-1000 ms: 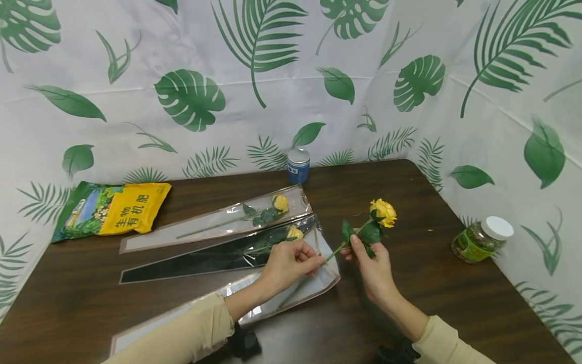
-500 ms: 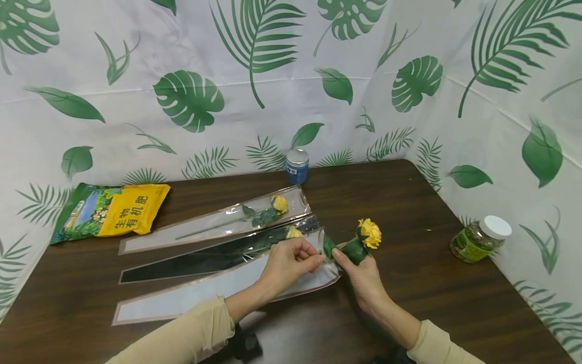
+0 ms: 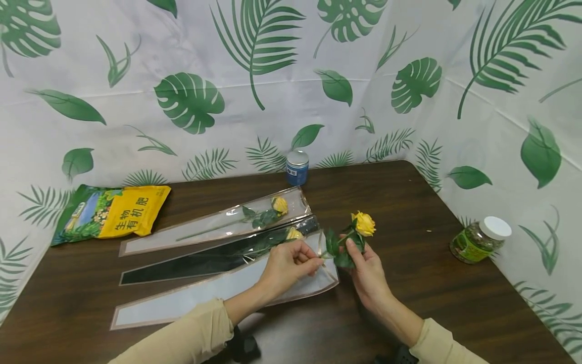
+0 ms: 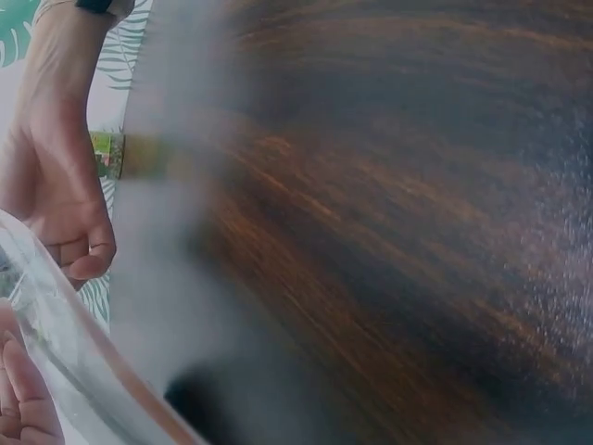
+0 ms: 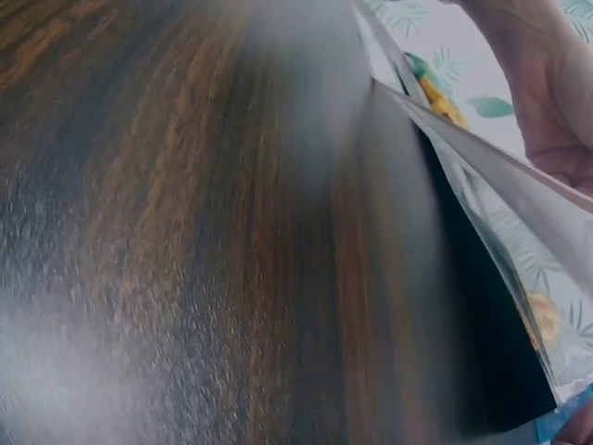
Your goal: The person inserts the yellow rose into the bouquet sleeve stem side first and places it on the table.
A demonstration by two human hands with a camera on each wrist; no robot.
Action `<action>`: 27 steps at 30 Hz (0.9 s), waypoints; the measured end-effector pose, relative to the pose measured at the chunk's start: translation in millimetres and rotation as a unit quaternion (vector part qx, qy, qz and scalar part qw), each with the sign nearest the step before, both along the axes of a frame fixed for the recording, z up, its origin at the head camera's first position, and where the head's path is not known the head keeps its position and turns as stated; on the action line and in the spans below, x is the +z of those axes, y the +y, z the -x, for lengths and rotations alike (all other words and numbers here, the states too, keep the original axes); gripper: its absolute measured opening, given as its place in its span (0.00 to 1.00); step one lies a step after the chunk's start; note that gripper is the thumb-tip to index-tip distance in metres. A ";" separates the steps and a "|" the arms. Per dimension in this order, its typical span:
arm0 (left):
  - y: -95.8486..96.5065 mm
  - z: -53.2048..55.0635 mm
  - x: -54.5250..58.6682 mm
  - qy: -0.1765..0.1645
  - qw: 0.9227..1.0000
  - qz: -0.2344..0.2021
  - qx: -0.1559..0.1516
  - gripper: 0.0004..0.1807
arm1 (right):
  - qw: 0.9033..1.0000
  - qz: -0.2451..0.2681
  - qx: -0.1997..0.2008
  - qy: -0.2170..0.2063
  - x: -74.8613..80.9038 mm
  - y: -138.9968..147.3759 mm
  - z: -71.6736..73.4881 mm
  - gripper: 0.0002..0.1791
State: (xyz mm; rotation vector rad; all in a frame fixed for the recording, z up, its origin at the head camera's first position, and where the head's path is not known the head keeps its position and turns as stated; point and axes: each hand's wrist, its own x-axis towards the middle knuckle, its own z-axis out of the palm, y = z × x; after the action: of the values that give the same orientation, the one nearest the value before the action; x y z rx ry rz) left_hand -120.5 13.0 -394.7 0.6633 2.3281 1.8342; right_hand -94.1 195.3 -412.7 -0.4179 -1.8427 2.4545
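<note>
My right hand [image 3: 367,270] holds a yellow rose [image 3: 364,224] just under its bloom, at the leaves. The stem runs left into the mouth of a long white flower sleeve [image 3: 182,299]. With thumb and fingertips, my left hand [image 3: 291,264] pinches the sleeve's edge at that wide mouth. The sleeve's clear front and pinkish border cross the left wrist view, where fingers [image 4: 32,394] of my left hand show behind the film. In the right wrist view the lifted sleeve [image 5: 519,171] slants past my left hand [image 5: 554,97]. Most of the stem is hidden.
Behind lie a black sleeve [image 3: 182,264] and a pale sleeve [image 3: 154,239], each with a yellow rose inside. A yellow-green fertilizer bag [image 3: 111,212] lies back left, a blue can [image 3: 297,169] stands at the back edge, and a white-lidded jar [image 3: 477,241] stands right.
My right hand has moved left with the rose, and its stem has slid farther into the white sleeve. Lately the bloom has tilted up slightly. My left hand has stayed at the sleeve's mouth.
</note>
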 end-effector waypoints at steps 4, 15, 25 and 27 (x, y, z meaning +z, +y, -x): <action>1.7 -1.6 1.7 -0.007 1.000 0.008 -0.004 0.06 | 1.000 0.001 0.018 0.003 0.8 4.4 -0.5 0.16; -1.0 -16.1 33.0 0.008 1.000 -0.004 -0.013 0.06 | 0.999 0.007 -0.046 -0.003 4.1 6.2 1.8 0.09; 5.7 -0.5 6.1 0.002 1.000 0.009 -0.003 0.05 | 1.000 -0.027 -0.003 -0.004 2.4 0.8 -2.4 0.05; 6.2 1.7 2.4 0.007 1.000 0.005 -0.006 0.06 | 0.999 -0.034 0.010 -0.010 0.9 -0.6 -3.8 0.05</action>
State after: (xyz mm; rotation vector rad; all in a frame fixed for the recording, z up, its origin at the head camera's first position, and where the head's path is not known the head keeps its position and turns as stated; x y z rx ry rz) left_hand -122.3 19.3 -392.3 0.6897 2.3347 1.8167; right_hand -90.3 194.8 -411.8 -0.4249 -1.9411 2.4010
